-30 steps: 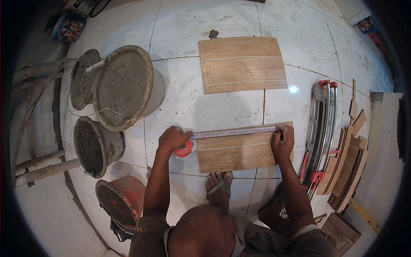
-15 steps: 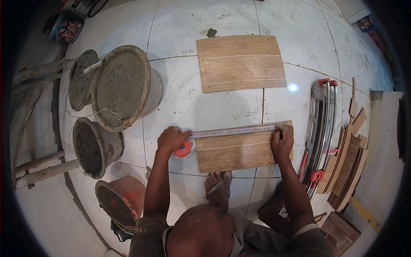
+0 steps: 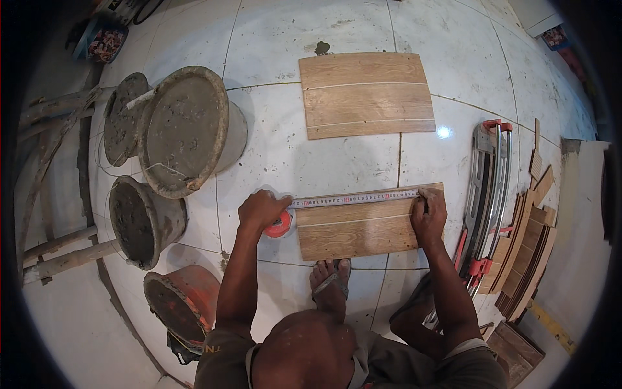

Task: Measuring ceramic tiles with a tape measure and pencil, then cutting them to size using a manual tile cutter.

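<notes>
A wood-look tile with pale stripes lies on the floor just in front of my foot. Stretched along its far edge is the silver blade of a tape measure, whose round red case sits by the tile's left end. My left hand is closed over the case, its thumb and finger on the blade beside the tile's corner. At the other end of the blade, my right hand pinches it down against the tile near the right edge. A dark spot shows between the right fingers; I cannot make out what it is.
Another wood-look tile lies farther off. Left stand a large bucket of grey mortar, a smaller mortar bucket and an orange-stained bucket. A tile cutter and stacked tile pieces are on the right.
Almost nothing differs. The view has shifted very slightly; both hands keep their places on the tape measure.
</notes>
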`<state>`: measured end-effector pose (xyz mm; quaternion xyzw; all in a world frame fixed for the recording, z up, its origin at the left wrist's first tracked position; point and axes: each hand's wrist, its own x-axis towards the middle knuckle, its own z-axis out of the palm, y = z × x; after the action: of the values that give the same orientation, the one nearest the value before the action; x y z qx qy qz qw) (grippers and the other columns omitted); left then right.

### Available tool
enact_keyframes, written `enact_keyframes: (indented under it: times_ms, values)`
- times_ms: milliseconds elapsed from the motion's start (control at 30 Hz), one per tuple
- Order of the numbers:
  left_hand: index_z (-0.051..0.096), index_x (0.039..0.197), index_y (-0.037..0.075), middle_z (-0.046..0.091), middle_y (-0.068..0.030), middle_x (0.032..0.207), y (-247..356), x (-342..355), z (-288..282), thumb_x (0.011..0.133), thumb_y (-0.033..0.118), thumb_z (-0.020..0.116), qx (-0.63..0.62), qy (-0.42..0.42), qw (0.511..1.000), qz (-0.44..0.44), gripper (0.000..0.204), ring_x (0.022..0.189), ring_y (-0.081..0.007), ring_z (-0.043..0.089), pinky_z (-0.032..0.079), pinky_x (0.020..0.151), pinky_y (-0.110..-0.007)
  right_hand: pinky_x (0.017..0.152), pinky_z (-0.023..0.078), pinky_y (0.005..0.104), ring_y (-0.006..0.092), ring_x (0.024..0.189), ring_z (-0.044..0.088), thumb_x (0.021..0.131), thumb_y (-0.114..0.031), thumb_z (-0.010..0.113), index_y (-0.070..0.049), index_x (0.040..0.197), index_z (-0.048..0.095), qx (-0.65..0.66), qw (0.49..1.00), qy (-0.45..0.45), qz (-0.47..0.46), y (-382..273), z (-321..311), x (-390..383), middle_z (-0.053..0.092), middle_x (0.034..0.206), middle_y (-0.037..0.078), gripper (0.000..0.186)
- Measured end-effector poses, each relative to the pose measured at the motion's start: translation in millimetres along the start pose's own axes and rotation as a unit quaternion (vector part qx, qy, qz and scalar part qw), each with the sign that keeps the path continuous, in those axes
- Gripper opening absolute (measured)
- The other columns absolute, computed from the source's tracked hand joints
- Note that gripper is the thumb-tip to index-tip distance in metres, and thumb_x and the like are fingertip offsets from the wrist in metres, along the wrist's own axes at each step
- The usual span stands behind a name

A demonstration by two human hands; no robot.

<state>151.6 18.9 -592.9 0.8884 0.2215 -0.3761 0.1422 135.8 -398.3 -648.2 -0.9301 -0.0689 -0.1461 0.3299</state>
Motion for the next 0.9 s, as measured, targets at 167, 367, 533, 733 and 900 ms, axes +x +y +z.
enact_keyframes:
  times_ms: [167, 367, 533, 733, 900]
  values:
    - [0.078, 0.096, 0.002, 0.076, -0.0208, 0.097, -0.2, 1.2, -0.1, 0.084, 0.064, 0.065, 0.005, 0.002, 1.0, 0.003, 0.065, 0.095, -0.0364, 0.074, 0.055, 0.086, -0.046, 0.08, 0.053, 0.0431, 0.0352, 0.089, 0.065, 0.079, 0.01, 0.064, -0.001, 0.107, 0.068, -0.026, 1.0, -0.01, -0.015, 0.4, -3.1, -0.3, 0.066, 0.098, 0.017, 0.031]
    - [0.078, 0.097, 0.002, 0.077, -0.0202, 0.096, -2.3, 5.4, -1.9, 0.083, 0.064, 0.065, 0.008, -0.02, 1.0, 0.003, 0.065, 0.095, -0.0356, 0.074, 0.055, 0.087, -0.044, 0.078, 0.053, 0.0431, 0.0349, 0.086, 0.064, 0.077, 0.009, 0.065, -0.002, 0.106, 0.069, -0.029, 0.999, -0.007, -0.028, -0.9, -3.9, 2.3, 0.066, 0.097, 0.016, 0.031]
    - [0.078, 0.095, 0.002, 0.077, -0.02, 0.095, -2.1, 7.9, -2.4, 0.082, 0.065, 0.066, 0.01, -0.019, 1.0, 0.014, 0.065, 0.093, -0.0355, 0.074, 0.056, 0.086, -0.044, 0.075, 0.054, 0.0425, 0.0356, 0.083, 0.065, 0.081, 0.009, 0.064, -0.001, 0.107, 0.069, -0.053, 0.998, -0.026, -0.019, -2.9, -6.3, 3.4, 0.064, 0.094, 0.018, 0.028]
    - [0.078, 0.095, 0.001, 0.077, -0.0196, 0.095, -0.3, 9.1, -5.0, 0.081, 0.065, 0.067, 0.025, -0.02, 0.999, 0.009, 0.066, 0.093, -0.0351, 0.074, 0.056, 0.086, -0.044, 0.065, 0.05, 0.0433, 0.0322, 0.072, 0.058, 0.078, 0.004, 0.069, -0.004, 0.106, 0.073, -0.09, 0.996, -0.023, -0.019, -2.3, -7.2, 3.1, 0.057, 0.082, 0.013, 0.029]
    - [0.078, 0.095, 0.001, 0.077, -0.0196, 0.095, 2.4, 8.0, -7.1, 0.08, 0.065, 0.068, 0.025, -0.019, 0.999, 0.005, 0.066, 0.093, -0.0347, 0.074, 0.056, 0.085, -0.044, 0.062, 0.048, 0.0434, 0.0313, 0.07, 0.057, 0.079, 0.004, 0.071, -0.005, 0.107, 0.074, -0.086, 0.996, -0.02, -0.02, -1.2, -7.7, 1.3, 0.055, 0.079, 0.012, 0.029]
